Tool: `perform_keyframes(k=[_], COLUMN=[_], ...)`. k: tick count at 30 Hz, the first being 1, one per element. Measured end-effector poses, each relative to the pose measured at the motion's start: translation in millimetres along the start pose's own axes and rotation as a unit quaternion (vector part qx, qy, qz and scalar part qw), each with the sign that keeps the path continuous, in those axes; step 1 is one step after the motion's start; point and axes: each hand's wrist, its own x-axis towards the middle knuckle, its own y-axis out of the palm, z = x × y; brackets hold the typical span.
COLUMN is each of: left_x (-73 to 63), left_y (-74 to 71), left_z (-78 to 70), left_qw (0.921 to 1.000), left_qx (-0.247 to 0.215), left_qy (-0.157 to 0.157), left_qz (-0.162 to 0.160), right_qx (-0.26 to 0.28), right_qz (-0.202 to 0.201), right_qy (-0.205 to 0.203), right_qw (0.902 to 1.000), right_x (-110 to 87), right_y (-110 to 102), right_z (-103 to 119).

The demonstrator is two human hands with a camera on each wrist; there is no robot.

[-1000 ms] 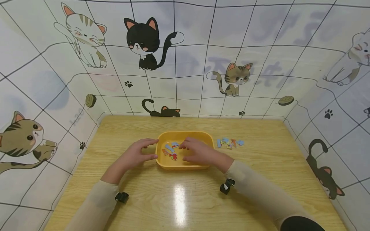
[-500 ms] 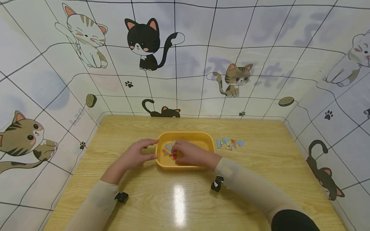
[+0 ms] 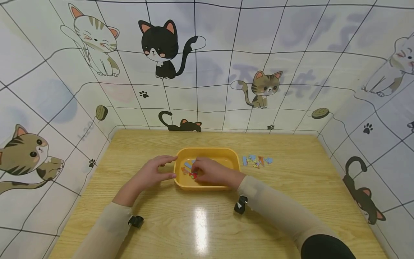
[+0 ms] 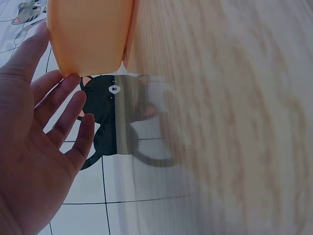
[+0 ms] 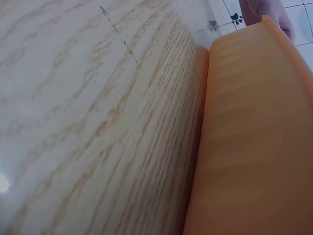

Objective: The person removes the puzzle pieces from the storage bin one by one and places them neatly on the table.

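A yellow tray stands on the wooden table, with several small flat coloured pieces in its left part. Some are light blue, others orange or red. My right hand reaches down into the tray over these pieces, fingers bent and fingertips beside a red piece. I cannot tell whether it pinches one, since the hand covers the spot. At the tray's left end my left hand rests with spread fingers and thumb touching the rim. The left wrist view shows those fingers against the tray's wall.
Several more flat pieces, blue, yellow and orange, lie on the table just right of the tray. Behind and at both sides rises a white cloth printed with cats and grid lines.
My right hand has moved left and lower within the tray, from above its middle onto the pieces, and has barely moved in the last half second. The left hand keeps its place.
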Motion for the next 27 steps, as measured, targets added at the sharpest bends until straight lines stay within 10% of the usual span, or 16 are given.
perform_keyframes(k=[27], left_x=[-0.9], left_y=[0.8], left_z=[2.5], left_qw=[1.0000], left_qx=[-0.006], left_qy=[0.003], left_qz=[0.000], right_qx=[0.025], right_qz=[-0.010], right_qy=[0.033], right_qw=[0.9991], right_x=[-4.5], right_y=[-2.8], right_z=[-7.5])
